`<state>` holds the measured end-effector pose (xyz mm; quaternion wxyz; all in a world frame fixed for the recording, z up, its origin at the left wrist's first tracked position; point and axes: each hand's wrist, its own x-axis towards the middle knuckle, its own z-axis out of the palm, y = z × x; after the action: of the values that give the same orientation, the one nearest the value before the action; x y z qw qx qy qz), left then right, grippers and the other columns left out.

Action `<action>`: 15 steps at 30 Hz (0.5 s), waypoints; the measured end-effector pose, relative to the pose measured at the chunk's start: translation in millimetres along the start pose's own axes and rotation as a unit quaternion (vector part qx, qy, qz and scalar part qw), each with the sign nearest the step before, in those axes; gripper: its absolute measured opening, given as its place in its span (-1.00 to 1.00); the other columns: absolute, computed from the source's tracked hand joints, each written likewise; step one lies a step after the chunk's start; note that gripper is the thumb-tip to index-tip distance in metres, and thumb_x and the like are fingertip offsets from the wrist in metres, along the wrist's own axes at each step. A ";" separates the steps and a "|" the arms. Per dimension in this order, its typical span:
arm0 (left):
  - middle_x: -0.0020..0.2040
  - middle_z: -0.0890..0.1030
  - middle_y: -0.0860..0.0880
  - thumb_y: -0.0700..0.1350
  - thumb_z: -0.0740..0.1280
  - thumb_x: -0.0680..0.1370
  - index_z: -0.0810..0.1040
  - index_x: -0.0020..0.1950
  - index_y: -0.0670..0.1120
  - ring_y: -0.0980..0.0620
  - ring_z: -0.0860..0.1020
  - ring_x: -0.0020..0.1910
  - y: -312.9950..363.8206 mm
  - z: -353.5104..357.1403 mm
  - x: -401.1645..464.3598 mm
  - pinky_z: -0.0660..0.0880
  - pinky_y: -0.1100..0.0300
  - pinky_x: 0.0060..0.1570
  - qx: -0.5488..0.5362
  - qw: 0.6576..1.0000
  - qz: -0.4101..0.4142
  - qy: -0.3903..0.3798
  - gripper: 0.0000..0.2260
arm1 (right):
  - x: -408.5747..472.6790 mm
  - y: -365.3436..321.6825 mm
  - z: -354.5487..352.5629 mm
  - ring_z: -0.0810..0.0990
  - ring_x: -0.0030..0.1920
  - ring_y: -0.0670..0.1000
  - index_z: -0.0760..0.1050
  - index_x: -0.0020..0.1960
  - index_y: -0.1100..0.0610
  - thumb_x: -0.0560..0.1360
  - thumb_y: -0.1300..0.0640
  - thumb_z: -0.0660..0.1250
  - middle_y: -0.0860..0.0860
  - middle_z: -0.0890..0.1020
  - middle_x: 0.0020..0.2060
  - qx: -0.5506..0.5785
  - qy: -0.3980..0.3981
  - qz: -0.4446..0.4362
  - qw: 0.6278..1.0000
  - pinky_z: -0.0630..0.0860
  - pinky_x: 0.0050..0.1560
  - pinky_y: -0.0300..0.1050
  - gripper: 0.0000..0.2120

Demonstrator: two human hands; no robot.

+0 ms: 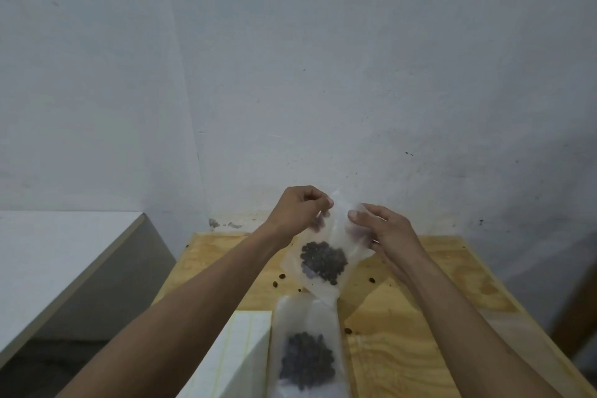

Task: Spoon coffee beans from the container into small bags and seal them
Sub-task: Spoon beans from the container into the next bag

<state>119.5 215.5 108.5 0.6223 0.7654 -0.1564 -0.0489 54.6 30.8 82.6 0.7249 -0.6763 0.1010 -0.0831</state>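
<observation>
A small translucent bag point(323, 287) with dark coffee beans point(324, 261) in its lower half hangs above the wooden table point(403, 317). My left hand point(298, 210) pinches the bag's top edge on the left, and my right hand point(384, 229) pinches the top edge on the right. A second translucent bag point(307, 320) holding beans point(307, 360) lies flat on the table near the front edge. No bean container or spoon is in view.
A white box point(232, 362) with yellow lines stands at the table's front left. Loose beans point(282, 276) lie scattered on the wood. A white surface point(58, 255) sits lower on the left, and a grey wall point(323, 74) rises behind.
</observation>
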 end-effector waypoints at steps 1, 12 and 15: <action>-0.23 0.67 -0.10 -0.17 0.44 0.60 0.68 -0.02 -0.22 -0.01 0.58 -0.39 -0.2 0.5 -0.9 0.58 0.17 -0.32 -0.005 1.000 -0.001 -0.003 -0.89 | 0.3 -2.4 0.6 0.72 0.06 0.07 0.65 0.12 0.04 0.43 0.08 0.56 0.02 0.74 0.03 -0.023 0.001 -0.005 1.000 0.64 0.12 0.04 -0.73; -0.18 0.68 -0.15 -0.13 0.44 0.60 0.69 0.00 -0.24 -0.05 0.59 -0.37 1.8 5.1 -10.6 0.63 0.12 -0.28 -0.033 0.999 0.004 -0.003 -0.83 | 4.3 -22.3 10.8 0.67 -0.19 -0.02 0.73 -0.14 0.16 0.39 0.05 0.56 0.06 0.75 -0.18 -0.137 0.026 -0.030 0.990 0.63 -0.02 -0.08 -0.82; -0.29 0.64 -0.13 -0.17 0.43 0.61 0.67 -0.06 -0.30 0.00 0.55 -0.43 1.2 6.4 -15.3 0.52 0.26 -0.43 -0.008 1.000 0.007 0.022 -0.82 | 4.0 -18.8 14.6 0.70 -0.15 0.04 0.74 -0.15 0.16 0.40 0.06 0.56 0.09 0.76 -0.16 -0.136 0.020 -0.016 0.990 0.64 -0.01 -0.05 -0.84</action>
<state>103.1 213.9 106.4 0.6323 0.7599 -0.1478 -0.0294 62.6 42.5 102.1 0.6226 -0.7683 0.1150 -0.0943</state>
